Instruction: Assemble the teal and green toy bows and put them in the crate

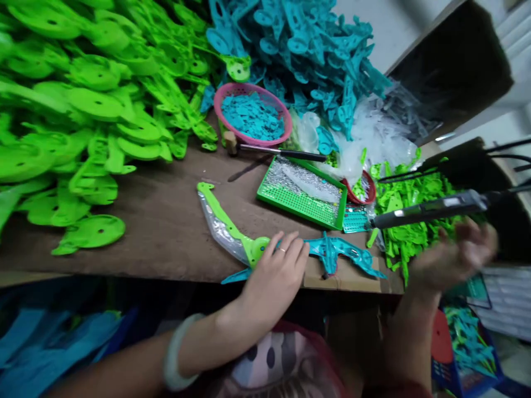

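Note:
My left hand (277, 271) lies over the middle of a curved plastic toy part, fingers closed down on it against the table's front edge. The toy part's green arm (226, 221), with a clear strip along it, reaches up to the left. Its blue half (344, 252) extends right from under my fingers; the middle is hidden by my hand. My right hand (460, 257) is raised at the right, smeared by motion, with its fingers just below a grey electric screwdriver (431, 209). Whether it touches the screwdriver is unclear.
Heaps of green parts (95, 105) and blue parts (298, 44) stand at the back. A pink basket (218, 113), a mallet (274, 150), a green screw tray (298, 205), a red bowl (372, 190) and small green pieces (415, 215) crowd the right side.

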Available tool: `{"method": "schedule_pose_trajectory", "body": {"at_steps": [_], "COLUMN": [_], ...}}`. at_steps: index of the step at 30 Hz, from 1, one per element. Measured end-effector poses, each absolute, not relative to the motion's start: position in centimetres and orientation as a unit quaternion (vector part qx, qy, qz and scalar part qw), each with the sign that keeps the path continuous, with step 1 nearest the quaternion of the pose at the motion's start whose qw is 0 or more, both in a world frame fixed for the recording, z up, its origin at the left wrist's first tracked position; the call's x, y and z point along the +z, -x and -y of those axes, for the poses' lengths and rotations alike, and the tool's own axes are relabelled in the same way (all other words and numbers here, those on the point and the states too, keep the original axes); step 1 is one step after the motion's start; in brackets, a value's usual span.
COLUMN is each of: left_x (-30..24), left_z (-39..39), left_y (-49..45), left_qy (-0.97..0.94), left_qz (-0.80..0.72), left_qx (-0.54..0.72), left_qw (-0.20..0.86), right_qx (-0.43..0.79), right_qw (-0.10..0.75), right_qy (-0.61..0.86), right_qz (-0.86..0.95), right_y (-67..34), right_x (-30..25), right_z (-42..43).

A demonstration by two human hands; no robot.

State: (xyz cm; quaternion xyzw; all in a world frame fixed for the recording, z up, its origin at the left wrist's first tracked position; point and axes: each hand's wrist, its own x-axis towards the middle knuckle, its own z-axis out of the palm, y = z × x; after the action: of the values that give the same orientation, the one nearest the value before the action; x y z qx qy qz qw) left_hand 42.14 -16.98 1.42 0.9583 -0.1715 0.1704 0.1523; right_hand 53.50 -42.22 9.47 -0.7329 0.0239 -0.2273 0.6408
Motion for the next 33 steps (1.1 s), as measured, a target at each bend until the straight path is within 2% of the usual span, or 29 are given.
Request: {"method": "schedule_pose_trajectory", "body": {"at_steps": [2,5,9,12,15,18,21,26,33], "left_x": [3.0,3.7,2.8,2.9,4.0,5.4,5.5,2.2,-3.3], "left_z": [15.6,15.0,15.7,15.6,15.0,13.9,12.0,8.6,9.1], "left_y": [-45.5,-53.1,-61.7,-63.5,-61.7,-57.2,-51.3,-44.1,-40.7], "left_qy": [-0.944,-0.927,-0.925,-0.929,-0.938,-0.95,-0.941,-0.933,-0.927], "left_qz": [0.248,0.348,0.365,0.36,0.328,0.296,0.318,0.199,0.219], "left_qx": [0.17,0.128,0.103,0.086,0.111,0.087,0.026,0.106,0.152], "left_qw": [0.136,0.049,-0.01,-0.028,-0.011,0.04,0.108,0.28,0.264], "right_qx": [-0.181,-0.081,-0.025,0.04,0.088,0.005,-0.103,-0.202,-0.185], "right_qw": [0.668,0.673,0.684,0.727,0.716,0.672,0.67,0.706,0.698], "right_qy": [0.721,0.727,0.714,0.663,0.665,0.708,0.71,0.668,0.681], "right_qz": [0.031,0.108,0.148,0.174,0.193,0.215,0.189,0.119,0.121], "right_y": [-55.8,-58.2,-59.5,-59.3,-58.7,-57.9,-57.4,-58.4,-60.9], "right_x": [9.5,8.8,8.3,8.0,7.3,6.0,5.1,4.8,1.7], "right_z": [43.0,43.1,42.4,42.6,43.0,42.6,40.7,35.3,31.1]}}
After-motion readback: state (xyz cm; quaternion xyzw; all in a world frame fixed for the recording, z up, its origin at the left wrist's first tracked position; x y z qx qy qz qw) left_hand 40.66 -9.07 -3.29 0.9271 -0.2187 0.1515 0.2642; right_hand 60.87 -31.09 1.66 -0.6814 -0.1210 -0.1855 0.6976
